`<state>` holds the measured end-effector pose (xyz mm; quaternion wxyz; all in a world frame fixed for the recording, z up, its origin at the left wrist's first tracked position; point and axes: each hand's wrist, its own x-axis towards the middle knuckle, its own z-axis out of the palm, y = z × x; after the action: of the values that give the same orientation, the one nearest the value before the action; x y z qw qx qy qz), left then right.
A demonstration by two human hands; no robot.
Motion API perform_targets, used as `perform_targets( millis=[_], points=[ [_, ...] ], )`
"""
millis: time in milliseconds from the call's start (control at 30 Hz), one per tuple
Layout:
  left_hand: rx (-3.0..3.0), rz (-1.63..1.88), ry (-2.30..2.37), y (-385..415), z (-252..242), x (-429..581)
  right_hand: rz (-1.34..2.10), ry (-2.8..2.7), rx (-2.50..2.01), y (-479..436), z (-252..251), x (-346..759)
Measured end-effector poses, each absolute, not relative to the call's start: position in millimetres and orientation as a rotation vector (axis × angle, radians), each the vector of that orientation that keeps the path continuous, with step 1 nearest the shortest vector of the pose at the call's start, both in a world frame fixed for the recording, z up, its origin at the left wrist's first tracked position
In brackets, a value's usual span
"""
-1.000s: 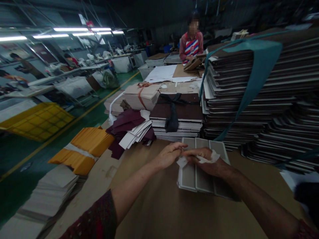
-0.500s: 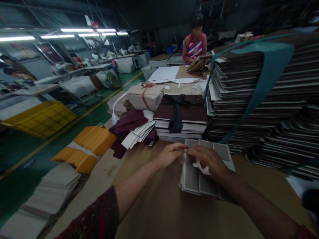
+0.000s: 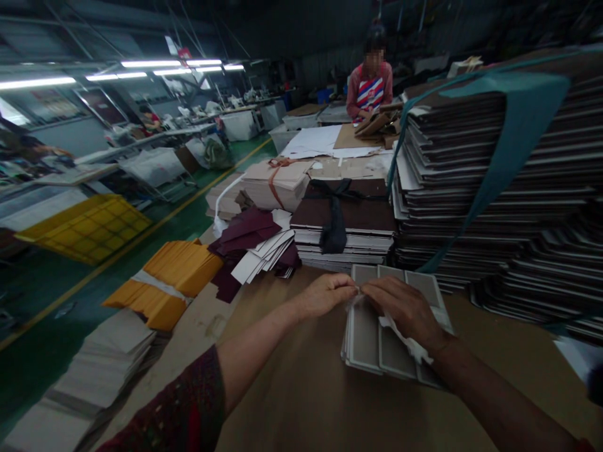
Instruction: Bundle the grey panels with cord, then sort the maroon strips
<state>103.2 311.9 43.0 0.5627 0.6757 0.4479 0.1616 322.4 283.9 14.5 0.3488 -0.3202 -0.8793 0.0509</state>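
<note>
A stack of grey panels with pale edges [image 3: 365, 339] lies on the brown board in front of me. Across its top runs a thin whitish strip [image 3: 417, 351], which looks like soft cloth or plastic. At the stack's left side, my left hand [image 3: 327, 294] is closed in a pinch on the strip. My right hand [image 3: 400, 307] rests over the top of the stack, its fingertips pinching the same strip close to the left fingers. Part of the strip is hidden beneath the right palm, and whether it is knotted between the fingertips is too small to see.
A dark-brown stack tied with black cloth [image 3: 346, 210] stands just beyond. Tall brown stacks with a teal band [image 3: 513, 132] rise at the right. Maroon and white pieces [image 3: 249, 232], an orange bundle [image 3: 164, 282] and grey bundles [image 3: 103, 364] lie left. A person [image 3: 370, 88] works opposite.
My left fingers have come together into a tighter pinch. The right hand has shifted slightly right, and more of the strip shows under it. The stack lies in the same place.
</note>
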Motion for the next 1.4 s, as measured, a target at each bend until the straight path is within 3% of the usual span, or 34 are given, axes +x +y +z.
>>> perform_targets(
  millis=[167,267,500,700,867,1033,1233,1400],
  points=[
    [2.253,0.377,1.004,309.3,62.9,98.7,-0.135,-2.451,-1.017,277.0,34.1,338.1],
    [2.52,0.193,0.96,309.8,51.7,92.5,-0.075,-2.508,-1.065,269.2,32.4,352.5],
    [2.405,0.246,1.119,306.2,27.3,88.6,0.523,-2.356,-1.191,260.5,15.4,369.1],
    [1.549,0.551,0.921,307.6,39.5,102.5,1.271,-1.415,-1.486,274.4,28.3,352.0],
    [0.915,0.58,0.766,303.8,28.9,127.8,1.779,-0.718,-1.204,282.0,34.5,338.0],
    [1.253,0.447,0.888,311.2,36.6,135.9,1.84,-0.661,-1.108,282.8,36.6,330.7],
    [1.928,0.228,0.88,320.8,52.2,131.7,1.647,-0.967,-1.32,279.9,21.1,335.2],
    [2.096,0.151,0.925,315.1,53.2,129.9,1.51,-1.129,-1.431,276.6,15.6,337.9]
  ],
)
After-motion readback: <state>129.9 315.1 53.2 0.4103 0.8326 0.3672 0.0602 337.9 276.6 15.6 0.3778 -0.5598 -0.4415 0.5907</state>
